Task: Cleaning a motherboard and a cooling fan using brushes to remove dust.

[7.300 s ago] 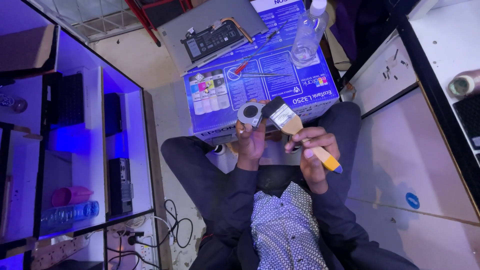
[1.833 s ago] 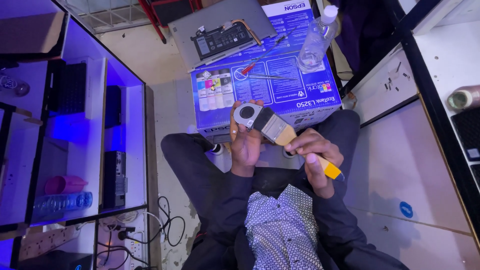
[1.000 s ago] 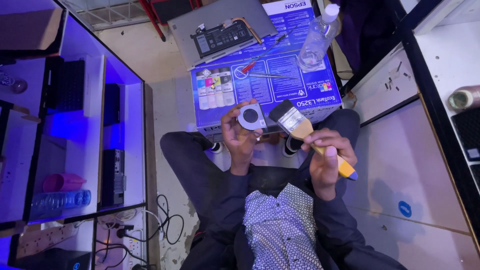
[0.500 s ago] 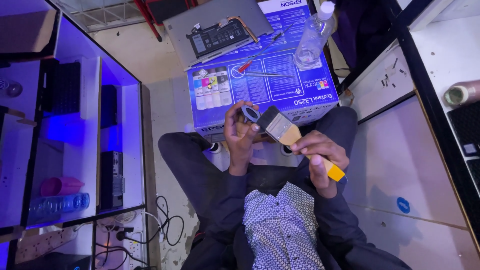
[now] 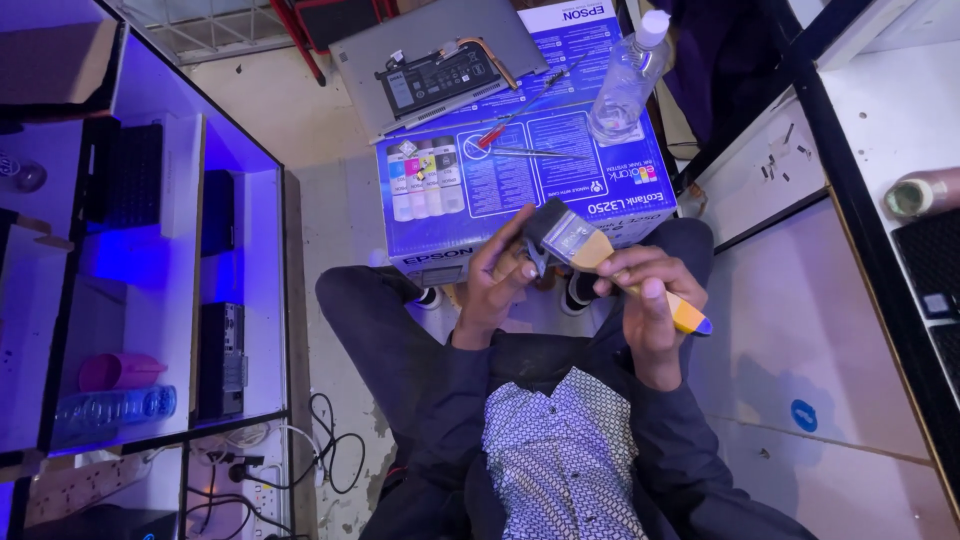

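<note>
Holding paintbrush (image 5: 585, 247) in right hand (image 5: 645, 295), clear bottle (image 5: 622, 82) on blue box (image 5: 470, 195)

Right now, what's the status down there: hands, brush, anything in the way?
Right hand grips the paintbrush by its handle. Left hand holds a small part, mostly hidden, against the bristles. Blue printer box just beyond; nothing between.

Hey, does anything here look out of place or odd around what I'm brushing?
Nothing spilled or broken. Oddities: an opened laptop lies underside up, battery exposed, half off the blue box. The right hand holds a paintbrush, its bristles covering the small part in the left hand.
</note>
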